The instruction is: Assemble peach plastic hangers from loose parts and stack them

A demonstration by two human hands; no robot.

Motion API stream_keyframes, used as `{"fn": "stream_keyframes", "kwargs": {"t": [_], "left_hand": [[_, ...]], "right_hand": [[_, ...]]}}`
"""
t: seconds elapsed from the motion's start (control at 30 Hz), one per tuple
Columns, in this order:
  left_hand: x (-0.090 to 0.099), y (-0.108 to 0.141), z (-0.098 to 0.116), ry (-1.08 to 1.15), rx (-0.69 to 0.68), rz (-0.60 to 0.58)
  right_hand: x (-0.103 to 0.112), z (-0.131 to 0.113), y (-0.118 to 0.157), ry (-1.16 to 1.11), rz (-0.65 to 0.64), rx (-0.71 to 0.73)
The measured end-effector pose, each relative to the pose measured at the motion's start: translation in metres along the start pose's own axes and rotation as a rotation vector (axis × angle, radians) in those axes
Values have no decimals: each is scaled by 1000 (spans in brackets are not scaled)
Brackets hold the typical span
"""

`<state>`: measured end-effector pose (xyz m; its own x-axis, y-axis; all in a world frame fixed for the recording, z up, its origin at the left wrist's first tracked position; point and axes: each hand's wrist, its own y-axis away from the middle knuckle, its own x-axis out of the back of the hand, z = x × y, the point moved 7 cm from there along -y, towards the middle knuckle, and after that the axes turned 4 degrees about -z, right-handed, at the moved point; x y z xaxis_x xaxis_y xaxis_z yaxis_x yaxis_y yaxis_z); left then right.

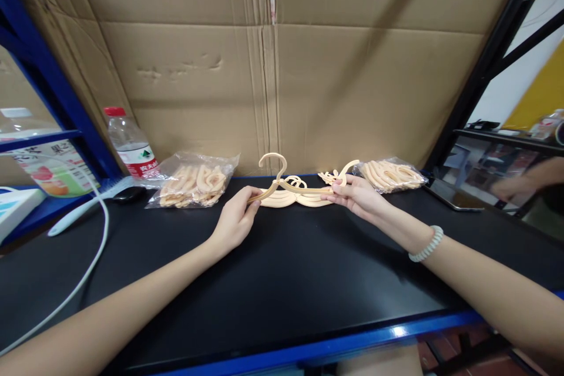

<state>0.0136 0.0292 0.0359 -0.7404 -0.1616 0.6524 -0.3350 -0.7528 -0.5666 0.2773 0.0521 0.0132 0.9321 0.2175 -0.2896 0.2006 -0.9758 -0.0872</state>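
A cream plastic hanger (pixel 279 183) is raised just above the black table (pixel 282 282), its hook pointing up. My left hand (pixel 238 214) pinches its left end between thumb and fingers. My right hand (pixel 359 197) is closed on its right end, and a smaller hooked cream piece (pixel 349 169) rises at those fingertips; whether that hand grips the piece too is hard to tell. Behind the held hanger, several cream hangers (pixel 293 198) lie together on the table, partly hidden by it.
Clear bags of cream pieces lie at the left (pixel 194 183) and right (pixel 390 175). Further left are a red-capped bottle (pixel 132 147), a black mouse (pixel 130 194) and a white cable (pixel 103 241). A phone (pixel 456 197) lies right. Cardboard (pixel 374 82) stands behind. Another person's hand (pixel 515 185) shows at far right.
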Motion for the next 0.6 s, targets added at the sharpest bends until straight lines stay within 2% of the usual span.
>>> {"fn": "stream_keyframes", "kwargs": {"t": [0.43, 0.6], "left_hand": [[-3, 2, 1, 13, 33, -51], [-2, 3, -1, -23, 84, -47]], "right_hand": [[6, -1, -2, 42, 23, 76], [3, -6, -1, 64, -15, 145]]}}
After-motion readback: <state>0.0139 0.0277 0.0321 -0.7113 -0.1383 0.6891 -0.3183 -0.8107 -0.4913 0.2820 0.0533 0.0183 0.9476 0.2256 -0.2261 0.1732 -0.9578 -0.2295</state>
